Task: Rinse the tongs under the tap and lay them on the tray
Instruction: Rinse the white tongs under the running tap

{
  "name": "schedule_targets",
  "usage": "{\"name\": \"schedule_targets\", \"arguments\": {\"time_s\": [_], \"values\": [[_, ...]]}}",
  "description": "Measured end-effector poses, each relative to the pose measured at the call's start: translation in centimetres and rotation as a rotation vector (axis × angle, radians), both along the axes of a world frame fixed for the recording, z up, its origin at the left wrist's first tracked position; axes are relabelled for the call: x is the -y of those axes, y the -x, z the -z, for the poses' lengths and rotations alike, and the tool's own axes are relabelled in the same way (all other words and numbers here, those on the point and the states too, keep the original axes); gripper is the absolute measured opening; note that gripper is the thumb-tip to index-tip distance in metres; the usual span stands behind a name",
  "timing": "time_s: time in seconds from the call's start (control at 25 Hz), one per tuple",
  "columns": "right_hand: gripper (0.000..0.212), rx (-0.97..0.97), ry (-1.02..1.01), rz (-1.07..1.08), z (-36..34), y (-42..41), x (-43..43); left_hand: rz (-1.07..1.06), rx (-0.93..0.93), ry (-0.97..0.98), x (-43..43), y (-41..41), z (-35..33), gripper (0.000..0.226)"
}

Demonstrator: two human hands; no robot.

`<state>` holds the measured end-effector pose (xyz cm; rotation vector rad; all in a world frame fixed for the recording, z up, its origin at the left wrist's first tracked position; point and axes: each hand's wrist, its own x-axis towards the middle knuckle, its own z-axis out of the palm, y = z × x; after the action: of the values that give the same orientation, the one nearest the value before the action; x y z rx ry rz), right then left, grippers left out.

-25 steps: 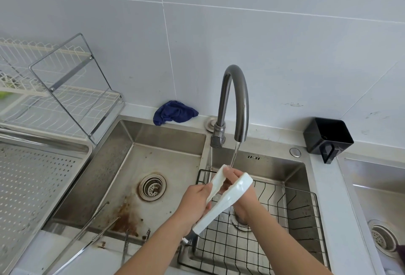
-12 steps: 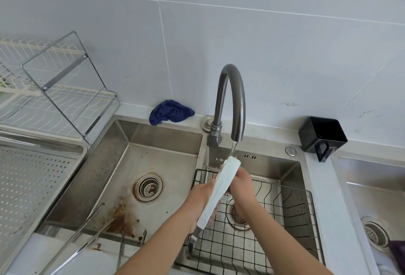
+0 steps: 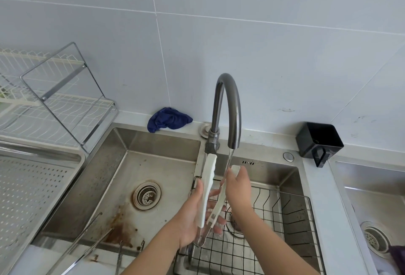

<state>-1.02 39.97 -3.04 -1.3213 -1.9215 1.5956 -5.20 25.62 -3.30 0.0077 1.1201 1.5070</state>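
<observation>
Rinsing underway: tongs (image 3: pixel 208 182) spread in V, tips up, stream from tap (image 3: pixel 228 108) falling between arms, close by right hand. Left hand (image 3: pixel 192 215) holds lower part near hinge, thumb on one arm; right hand (image 3: pixel 238 189) wraps other arm near tip. Probably left: finish rinse, carry to tray (image 3: pixel 32 187), well left of left hand, lay down. Basket (image 3: pixel 285 220) beneath hands. Spout close above tips; lower first. Leftward route over basin (image 3: pixel 153 165) open; rack (image 3: pixel 65 99) frame behind tray.
</observation>
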Motion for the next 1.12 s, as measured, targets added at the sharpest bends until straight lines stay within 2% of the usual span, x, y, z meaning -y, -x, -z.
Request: {"name": "schedule_targets", "arguments": {"time_s": [0.08, 0.2, 0.28, 0.36, 0.48, 0.56, 0.64, 0.72, 0.8, 0.92, 1.0, 1.04, 1.12], "values": [[0.007, -0.042, 0.093, -0.087, -0.4, 0.1, 0.8, -0.05, -0.108, 0.012, 0.3, -0.2, 0.3, 0.069], [0.008, -0.269, 0.401, -0.085, -0.9, 1.0, 1.3, -0.149, -0.146, 0.093, 0.1, 0.1, 0.6, 0.05], [0.023, -0.319, 0.495, -0.006, -1.6, 1.7, 0.9, -0.151, -0.127, 0.124, -0.2, 0.2, 0.6, 0.028], [0.038, -0.412, 0.679, 0.035, -2.0, 2.0, 0.9, -0.132, -0.113, 0.136, -0.5, 0.4, 0.5, 0.029], [0.052, -0.546, 0.839, 0.005, -2.7, 1.5, 1.0, -0.138, -0.105, 0.165, -1.0, 0.5, 0.2, 0.05], [0.04, -0.609, 0.848, -0.041, -3.3, 1.3, 0.5, -0.153, -0.171, 0.259, -1.1, 0.4, 0.2, 0.066], [0.026, -0.64, 0.779, -0.05, -3.9, 1.2, -0.1, -0.179, -0.317, 0.339, -1.3, -0.4, 0.4, 0.071], [0.023, -0.633, 0.627, -0.045, -4.1, 1.2, -0.2, -0.234, -0.48, 0.322, -1.5, -1.3, 0.6, 0.053], [0.016, -0.629, 0.52, -0.066, -4.2, 1.1, 0.3, -0.215, -0.577, 0.208, -1.8, -2.1, 0.2, 0.037], [0.019, -0.625, 0.589, -0.211, -4.3, 1.0, 1.1, -0.106, -0.497, 0.168, -2.2, -3.1, -0.4, 0.066], [0.038, -0.614, 0.66, -0.31, -4.4, 0.7, 1.2, -0.103, -0.397, 0.188, -1.9, -3.2, -0.1, 0.075], [0.04, -0.586, 0.641, -0.324, -4.4, 0.6, 1.1, -0.082, -0.383, 0.198, -1.8, -3.1, 0.0, 0.078], [0.018, -0.527, 0.541, -0.264, -4.5, 0.6, 0.6, -0.021, -0.408, 0.183, -1.7, -3.0, 0.0, 0.081]]}}
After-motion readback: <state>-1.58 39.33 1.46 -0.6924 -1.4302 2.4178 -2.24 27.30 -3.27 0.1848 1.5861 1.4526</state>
